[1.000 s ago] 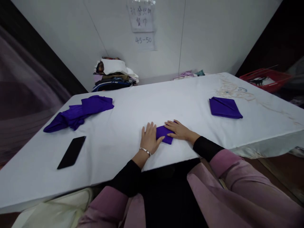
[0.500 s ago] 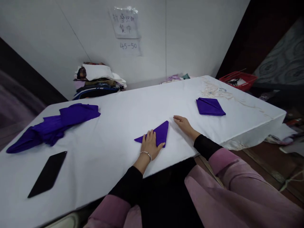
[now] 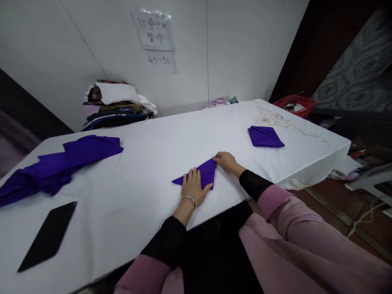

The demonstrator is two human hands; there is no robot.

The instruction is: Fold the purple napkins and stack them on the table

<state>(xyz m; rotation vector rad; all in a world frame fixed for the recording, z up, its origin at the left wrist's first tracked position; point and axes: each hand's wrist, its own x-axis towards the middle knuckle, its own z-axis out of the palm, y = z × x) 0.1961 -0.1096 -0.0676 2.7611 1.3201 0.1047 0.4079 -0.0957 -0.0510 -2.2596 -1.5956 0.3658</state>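
Note:
A purple cloth napkin (image 3: 208, 172), folded to a pointed shape, lies on the white-covered table (image 3: 147, 163) before me. My left hand (image 3: 194, 185), with a bracelet at the wrist, rests flat on it with fingers stretched out, covering its middle. At the napkin's upper right corner, my right hand (image 3: 226, 161) pinches the tip between thumb and fingers. Farther right lies another purple napkin (image 3: 266, 136), folded into a flat packet. Over on the left is a loose heap of purple cloths (image 3: 67, 163).
A black flat panel (image 3: 49, 234) lies at the table's left front. Stacked clothes (image 3: 118, 104) stand by the wall at the back, below a handwritten paper sign (image 3: 154, 30). Beyond the table's far right corner sits a red basket (image 3: 301, 108).
My right hand has moved left to the napkin's corner and closed on it. The left hand stays flat on the cloth. The whole view has shifted slightly.

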